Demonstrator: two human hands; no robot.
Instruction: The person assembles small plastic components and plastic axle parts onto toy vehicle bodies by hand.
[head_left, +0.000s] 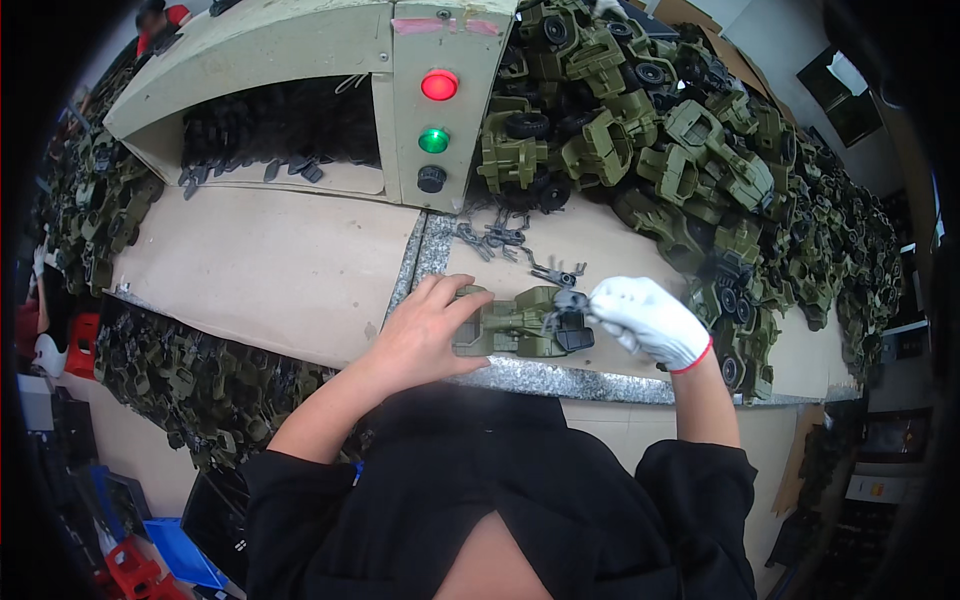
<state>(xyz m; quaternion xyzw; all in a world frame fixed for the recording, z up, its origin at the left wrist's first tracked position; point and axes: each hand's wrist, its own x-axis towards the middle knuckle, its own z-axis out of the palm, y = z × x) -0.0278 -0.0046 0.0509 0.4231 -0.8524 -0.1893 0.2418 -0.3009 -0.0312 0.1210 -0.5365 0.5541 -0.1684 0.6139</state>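
Observation:
An olive-green toy military vehicle [520,322] lies on the bench before me, with a black piece at its right end. My left hand [425,328], bare, is wrapped over the vehicle's left end with fingers and thumb on either side. My right hand [648,322] wears a white glove with a red cuff. Its fingertips pinch a small dark grey plastic part [570,301] at the upper right of the vehicle. Whether that part is seated in the vehicle I cannot tell. Just beyond lie several loose grey plastic parts [505,236] with thin prongs.
A cream machine housing [440,30] with red and green lights and a black knob stands at the back left. Green toy vehicles [690,150] are heaped at the back right. More fill a container [190,370] below the bench's left edge. Far left, another person [165,20] is visible.

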